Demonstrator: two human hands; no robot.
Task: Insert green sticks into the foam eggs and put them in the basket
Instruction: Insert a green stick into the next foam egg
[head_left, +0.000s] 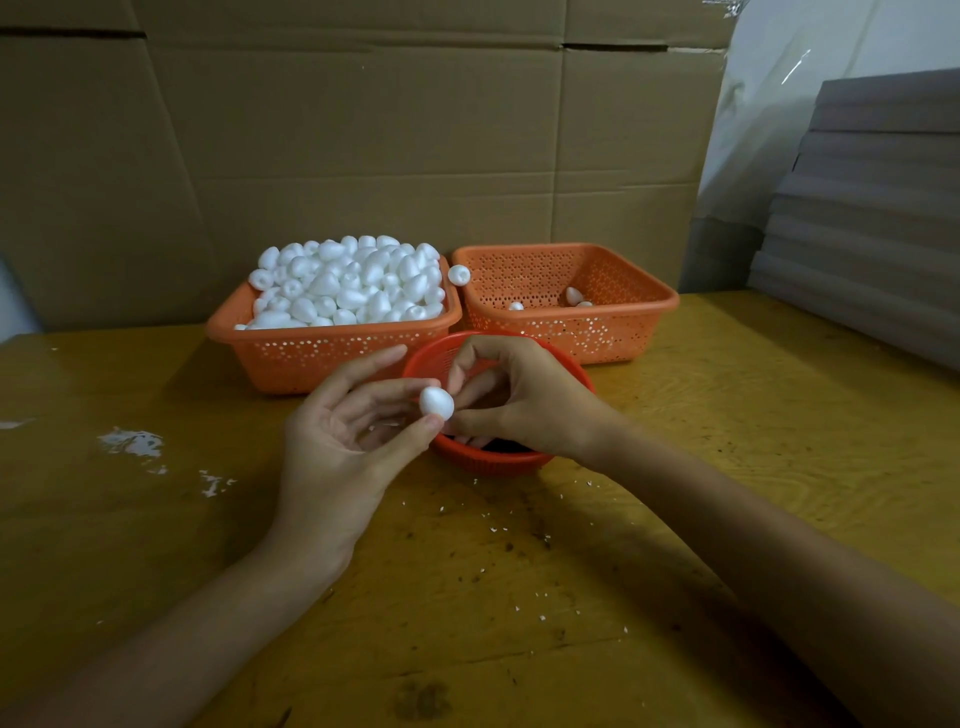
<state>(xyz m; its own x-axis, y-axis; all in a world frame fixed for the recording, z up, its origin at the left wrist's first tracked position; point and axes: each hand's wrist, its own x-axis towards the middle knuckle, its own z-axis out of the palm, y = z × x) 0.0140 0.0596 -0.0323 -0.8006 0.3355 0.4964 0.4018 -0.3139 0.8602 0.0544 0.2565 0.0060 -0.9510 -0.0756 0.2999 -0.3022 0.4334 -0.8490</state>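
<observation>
My left hand (343, 436) pinches a white foam egg (436, 401) between thumb and fingertips, over the near edge of a small round red basket (488, 460). My right hand (524, 400) hovers over that red basket with fingers curled, its fingertips against the egg; whether it holds a stick is hidden. No green stick shows. An orange basket (311, 358) at the back left is heaped with foam eggs (348, 283). The orange basket (613, 332) at the back right holds a few eggs (574, 296).
One loose egg (459, 274) rests on the rims between the two orange baskets. White foam crumbs (130, 441) dot the yellow wooden table (727, 415). Cardboard sheets (363, 130) stand behind; stacked grey boards (872, 208) rise at the right.
</observation>
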